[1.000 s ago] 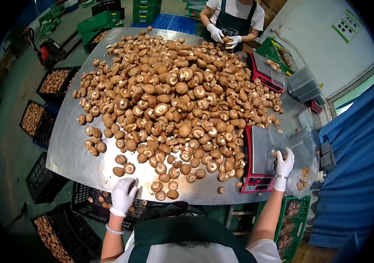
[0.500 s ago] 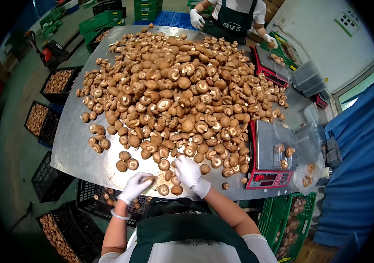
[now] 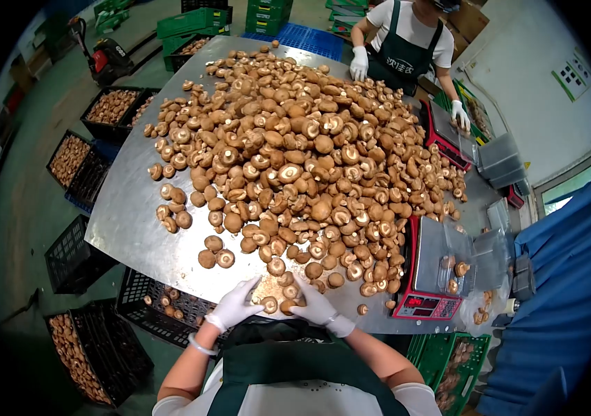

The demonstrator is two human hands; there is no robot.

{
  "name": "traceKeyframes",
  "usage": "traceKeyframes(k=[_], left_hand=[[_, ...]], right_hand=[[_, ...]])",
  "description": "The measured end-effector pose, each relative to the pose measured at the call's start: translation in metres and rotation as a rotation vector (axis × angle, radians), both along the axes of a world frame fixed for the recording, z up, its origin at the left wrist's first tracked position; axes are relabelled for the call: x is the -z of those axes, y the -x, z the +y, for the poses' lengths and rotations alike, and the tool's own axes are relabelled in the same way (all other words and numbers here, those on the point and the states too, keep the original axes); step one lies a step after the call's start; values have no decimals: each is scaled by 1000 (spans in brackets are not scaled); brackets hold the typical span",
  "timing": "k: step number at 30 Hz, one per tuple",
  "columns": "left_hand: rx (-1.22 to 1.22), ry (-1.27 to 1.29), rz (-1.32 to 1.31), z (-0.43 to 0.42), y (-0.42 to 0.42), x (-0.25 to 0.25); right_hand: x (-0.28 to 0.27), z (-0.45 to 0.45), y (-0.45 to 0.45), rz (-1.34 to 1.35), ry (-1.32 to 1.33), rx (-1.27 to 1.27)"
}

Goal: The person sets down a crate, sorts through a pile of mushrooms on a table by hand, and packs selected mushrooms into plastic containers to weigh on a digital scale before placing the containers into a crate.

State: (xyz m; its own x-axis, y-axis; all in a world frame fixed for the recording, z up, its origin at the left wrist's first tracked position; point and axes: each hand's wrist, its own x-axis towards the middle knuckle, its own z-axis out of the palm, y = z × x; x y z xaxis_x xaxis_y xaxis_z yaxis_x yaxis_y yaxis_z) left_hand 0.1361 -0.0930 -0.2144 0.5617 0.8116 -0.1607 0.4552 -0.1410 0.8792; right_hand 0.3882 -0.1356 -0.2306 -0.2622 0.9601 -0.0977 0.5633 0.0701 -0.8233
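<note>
My left hand [image 3: 238, 304], in a white glove, rests at the near edge of the metal table with its fingers stretched out and nothing held. Opposite it my right hand [image 3: 315, 305], also gloved, has its fingers apart and lies against the right side of a small group of shiitake mushrooms. In that group, one mushroom [image 3: 268, 304] sits gill side up close to my left fingertips, and a brown-capped one [image 3: 287, 306] is beside my right hand. Just beyond the hands spreads a large heap of shiitake mushrooms [image 3: 288, 173].
Right of the heap stands a red scale [image 3: 426, 305] with a clear plastic tray and mushrooms on it. Stacked clear trays [image 3: 500, 161] are further back. A co-worker [image 3: 406, 48] in white gloves stands across the table. Black crates [image 3: 77, 256] line the floor at left.
My left hand has opened and no longer shows a mushroom in its fingers. My right hand has drawn back toward me, beside the small group. The view has shifted, and the co-worker's hand is at the far scale.
</note>
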Motion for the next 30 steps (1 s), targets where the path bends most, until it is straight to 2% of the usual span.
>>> traceKeyframes(k=[2, 4, 5, 6, 7, 8, 9, 10, 12, 14, 16, 18, 19, 22, 24, 26, 30], left_hand=[[-93, 148, -78, 6, -8, 4], [-168, 263, -222, 11, 0, 12], [-219, 420, -220, 14, 10, 16], [-209, 330, -88, 16, 29, 18], [-160, 337, 84, 22, 50, -5], [-63, 215, 71, 20, 76, -8], [-56, 209, 103, 17, 93, -26], [-77, 201, 212, 15, 106, -40], [-177, 47, 337, 12, 117, -53], [-326, -59, 409, 14, 106, -53], [-461, -237, 259, 22, 82, -42], [-454, -313, 173, 29, 50, -40], [-304, -307, 151, 30, 39, -36], [70, -347, 120, 21, 10, -15], [248, -379, 288, 10, 7, -3], [245, -278, 285, 3, 18, 5], [155, -88, 258, 4, 47, 11]], right_hand=[[2, 15, 20, 181, 125, 1], [-9, 28, 44, 195, 423, -68], [21, 26, 58, 329, 362, -71], [9, 32, 68, 406, 644, -101], [16, 35, 75, 368, 482, -292], [22, 37, 79, 328, 318, -476], [-8, 44, 80, 184, 270, -542], [-12, 55, 77, 183, 270, -544], [-19, 74, 70, -23, -103, -216], [-61, 109, 66, -233, -202, 24], [-52, 137, 60, -509, -462, 60], [-30, 147, 65, -608, -409, 9], [-24, 150, 69, -708, -350, -41], [-15, 141, 69, -634, -399, -142], [-20, 131, 67, -569, -435, -90], [-25, 126, 63, -616, -343, -84], [-22, 125, 63, -679, -349, -40]])
